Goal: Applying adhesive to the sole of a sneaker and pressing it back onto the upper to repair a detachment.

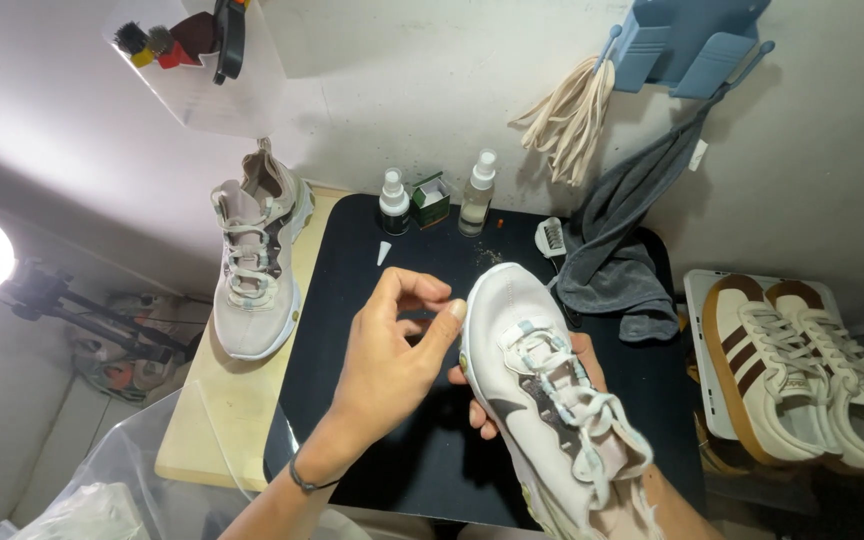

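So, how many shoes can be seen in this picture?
4. One pale sneaker is held by the right hand, its mate lies at the table's left, and two cream striped sneakers rest at right.

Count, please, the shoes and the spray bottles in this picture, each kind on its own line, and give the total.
Pale laced shoes: 2, one held by the right hand with the left hand at its toe, one on the wooden board
Cream shoes with brown stripes: 2
Spray bottles: 2
Total: 6
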